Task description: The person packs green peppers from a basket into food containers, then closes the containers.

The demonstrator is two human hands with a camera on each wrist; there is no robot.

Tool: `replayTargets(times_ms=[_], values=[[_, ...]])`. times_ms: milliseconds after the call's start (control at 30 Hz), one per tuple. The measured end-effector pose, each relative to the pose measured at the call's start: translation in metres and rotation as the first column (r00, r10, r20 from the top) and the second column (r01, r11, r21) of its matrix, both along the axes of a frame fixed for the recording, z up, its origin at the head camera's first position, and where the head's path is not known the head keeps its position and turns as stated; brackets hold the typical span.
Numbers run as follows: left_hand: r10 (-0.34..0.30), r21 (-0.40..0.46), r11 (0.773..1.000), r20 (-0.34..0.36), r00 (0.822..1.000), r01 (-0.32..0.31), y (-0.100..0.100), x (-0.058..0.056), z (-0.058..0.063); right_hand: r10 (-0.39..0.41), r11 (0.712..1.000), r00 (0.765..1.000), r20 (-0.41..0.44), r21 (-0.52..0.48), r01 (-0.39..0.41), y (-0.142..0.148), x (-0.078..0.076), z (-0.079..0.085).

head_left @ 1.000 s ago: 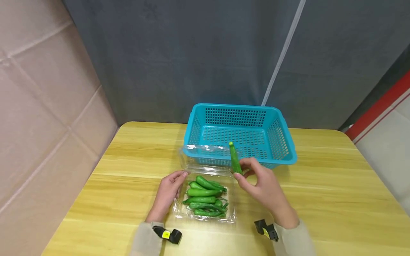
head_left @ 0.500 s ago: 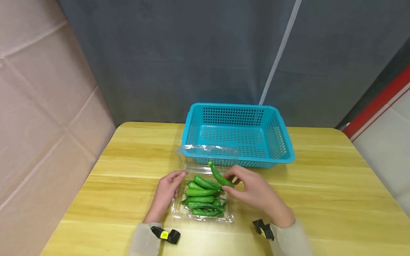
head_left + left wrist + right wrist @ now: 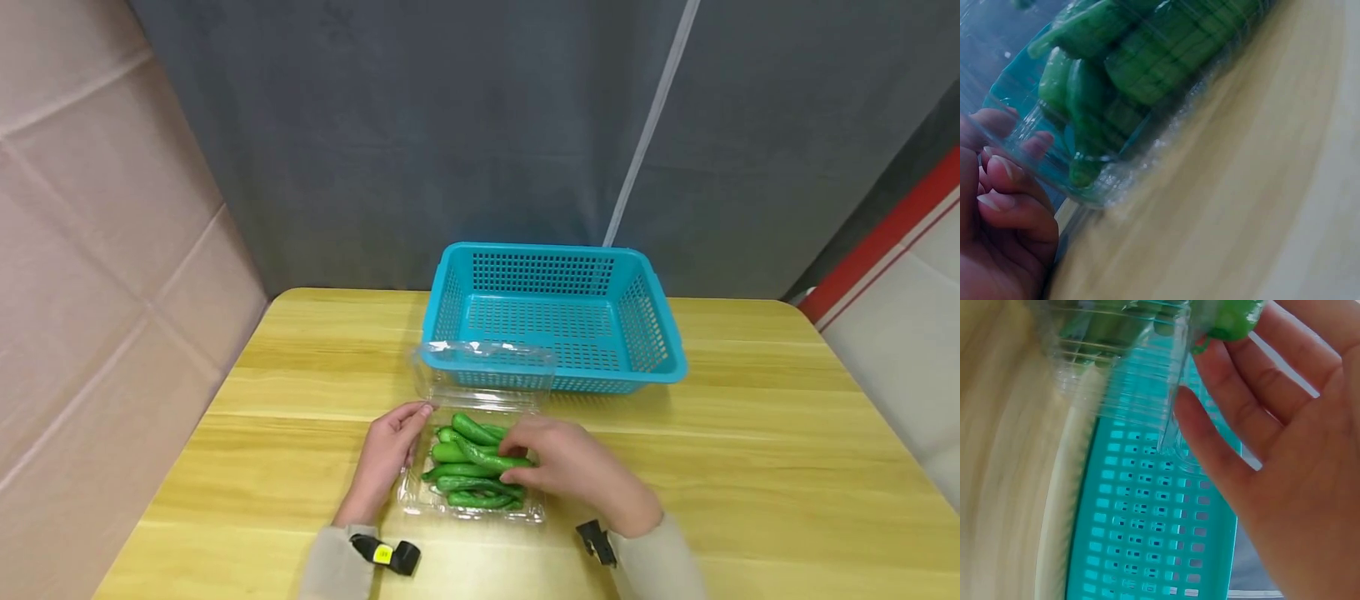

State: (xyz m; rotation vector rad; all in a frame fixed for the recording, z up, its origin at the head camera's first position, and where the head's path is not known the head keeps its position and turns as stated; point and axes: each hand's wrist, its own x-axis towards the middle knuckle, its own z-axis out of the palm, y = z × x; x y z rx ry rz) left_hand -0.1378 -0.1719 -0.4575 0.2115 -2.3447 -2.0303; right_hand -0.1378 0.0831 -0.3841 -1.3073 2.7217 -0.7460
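A clear plastic clamshell box sits on the table with its lid up at the far side and several green peppers inside. My left hand grips the box's left rim near the hinge, thumb on top; its curled fingers show at the clear wall in the left wrist view. Over the right part of the box, my right hand pinches a green pepper, which lies across the top of the pile. The right wrist view shows this pepper's stem end against the fingers, beside the box wall.
Behind the box stands a blue-green perforated basket with nothing in it. The raised lid overlaps its front wall. A dark grey curtain hangs at the table's back edge. The wooden table extends to both sides.
My right hand has brought the pepper left, toward me and down, from in front of the basket onto the pile in the box. My left hand has stayed at the rim.
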Motion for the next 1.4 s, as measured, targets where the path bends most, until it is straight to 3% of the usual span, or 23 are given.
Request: replayTargets(times_ms=[333, 533, 700, 800, 900, 967, 1067, 1133, 1200, 1400], values=[[-0.026, -0.02, 0.999, 0.004, 1.0, 0.026, -0.001, 0.0, 0.001, -0.018, 0.994, 0.998, -0.067, 0.102, 0.025, -0.006, 0.004, -0.007], [0.017, 0.001, 1.0, -0.006, 1.0, -0.017, -0.001, 0.0, 0.0, -0.04, 0.994, 0.997, -0.066, 0.104, 0.046, -0.008, 0.005, -0.008], [0.03, 0.007, 1.0, -0.047, 0.998, -0.03, -0.001, -0.001, -0.001, -0.086, 0.995, 0.995, -0.048, 0.045, 0.088, -0.005, 0.005, -0.003], [0.036, 0.015, 0.999, -0.057, 0.998, -0.035, -0.001, 0.0, 0.0, -0.151, 0.986, 0.981, -0.121, -0.092, 0.14, -0.002, 0.004, 0.003], [0.043, 0.028, 0.999, -0.056, 0.998, -0.041, -0.001, 0.0, 0.0, -0.254, 0.933, 0.934, -0.25, -0.318, 0.168, 0.003, 0.002, 0.009], [0.047, 0.039, 0.998, -0.059, 0.997, -0.045, -0.001, 0.0, 0.0, -0.345, 0.86, 0.894, -0.284, -0.477, 0.181, 0.007, -0.001, 0.013], [0.051, 0.048, 0.998, -0.066, 0.996, -0.048, -0.001, 0.0, 0.0, -0.465, 0.729, 0.861, -0.204, -0.641, 0.242, 0.011, -0.003, 0.016], [0.051, 0.054, 0.997, -0.074, 0.996, -0.047, -0.001, 0.0, 0.0, -0.502, 0.67, 0.858, -0.111, -0.677, 0.305, 0.014, -0.003, 0.018], [0.049, 0.059, 0.997, -0.08, 0.996, -0.044, -0.001, 0.001, 0.0, -0.503, 0.662, 0.863, -0.043, -0.662, 0.352, 0.015, -0.003, 0.019], [0.034, 0.096, 0.995, -0.081, 0.996, -0.026, -0.002, 0.002, 0.003, -0.382, 0.743, 0.923, 0.052, -0.577, 0.34, 0.017, -0.003, 0.019]])
